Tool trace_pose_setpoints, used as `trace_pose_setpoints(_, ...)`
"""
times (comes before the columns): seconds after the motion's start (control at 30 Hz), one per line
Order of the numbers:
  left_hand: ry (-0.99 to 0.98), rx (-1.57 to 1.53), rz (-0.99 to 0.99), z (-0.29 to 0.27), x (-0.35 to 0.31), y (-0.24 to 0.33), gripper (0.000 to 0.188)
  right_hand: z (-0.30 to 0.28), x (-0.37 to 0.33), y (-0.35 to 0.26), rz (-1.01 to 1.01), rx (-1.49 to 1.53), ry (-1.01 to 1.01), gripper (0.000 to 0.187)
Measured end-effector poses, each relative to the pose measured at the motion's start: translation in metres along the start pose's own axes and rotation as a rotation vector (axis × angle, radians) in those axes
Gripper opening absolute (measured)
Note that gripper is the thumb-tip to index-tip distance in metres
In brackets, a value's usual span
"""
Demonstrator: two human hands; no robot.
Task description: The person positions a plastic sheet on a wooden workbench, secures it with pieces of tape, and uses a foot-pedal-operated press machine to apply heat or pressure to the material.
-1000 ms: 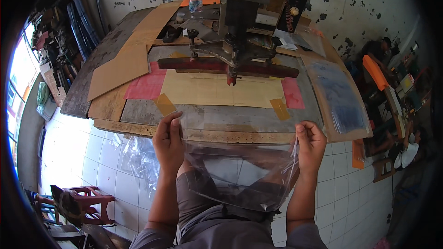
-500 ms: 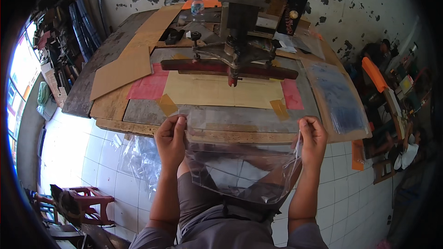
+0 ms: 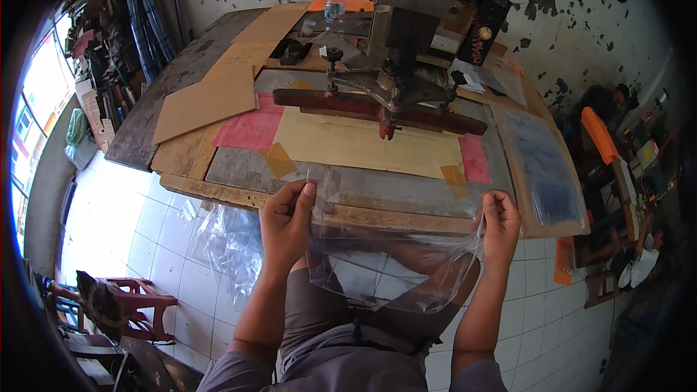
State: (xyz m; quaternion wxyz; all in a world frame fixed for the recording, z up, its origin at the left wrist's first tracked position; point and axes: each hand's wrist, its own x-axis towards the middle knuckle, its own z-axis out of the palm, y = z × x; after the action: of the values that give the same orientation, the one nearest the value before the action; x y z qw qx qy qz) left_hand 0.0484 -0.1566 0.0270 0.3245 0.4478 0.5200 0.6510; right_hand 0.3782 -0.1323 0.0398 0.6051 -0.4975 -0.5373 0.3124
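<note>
A clear plastic sheet is stretched between my two hands over my lap, its lower part sagging below the table's front edge. My left hand pinches its left upper corner between thumb and fingers. At the right end, my right hand is closed on the other corner. Just beyond lies a yellow sheet on a grey metal plate, with pink pieces at its ends and brown tape at its near corners. Above it hangs the dark red bar of a press, apart from my hands.
Flat cardboard lies on the table's left side. A stack of clear sheets rests at the right. A water bottle stands at the back. Loose plastic hangs below the front left edge, near a red stool. Another person sits far right.
The view has shifted, so the table and press appear farther right. Both hands still hold the clear plastic sheet, with its lower edge hanging slightly differently.
</note>
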Motion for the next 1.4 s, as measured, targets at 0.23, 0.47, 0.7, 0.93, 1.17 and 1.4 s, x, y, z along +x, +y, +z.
trace_pose_setpoints(0.23,0.005,0.057,0.009,0.003,0.006,-0.012,0.023,-0.001,0.002,0.01,0.006,-0.01,-0.005,0.02)
trace_pose_setpoints(0.47,-0.101,0.416,0.01,0.007,0.054,-0.032,0.027,0.013,0.045,0.047,0.003,-0.12,-0.039,0.024)
trace_pose_setpoints(0.7,-0.249,0.671,0.193,0.029,0.136,-0.073,0.025,0.036,0.127,0.102,-0.023,-0.657,-0.147,0.023)
trace_pose_setpoints(0.93,-0.383,0.824,0.232,0.03,0.17,-0.091,0.02,0.063,0.132,0.092,-0.159,-0.901,-0.076,0.02)
trace_pose_setpoints(1.17,-0.396,0.818,0.234,0.029,0.167,-0.089,0.018,0.059,0.133,0.095,-0.22,-0.899,-0.16,0.014)
trace_pose_setpoints(1.4,-0.485,0.787,0.183,0.027,0.166,-0.06,0.023,0.032,0.15,0.092,-0.192,-0.722,-0.428,0.018)
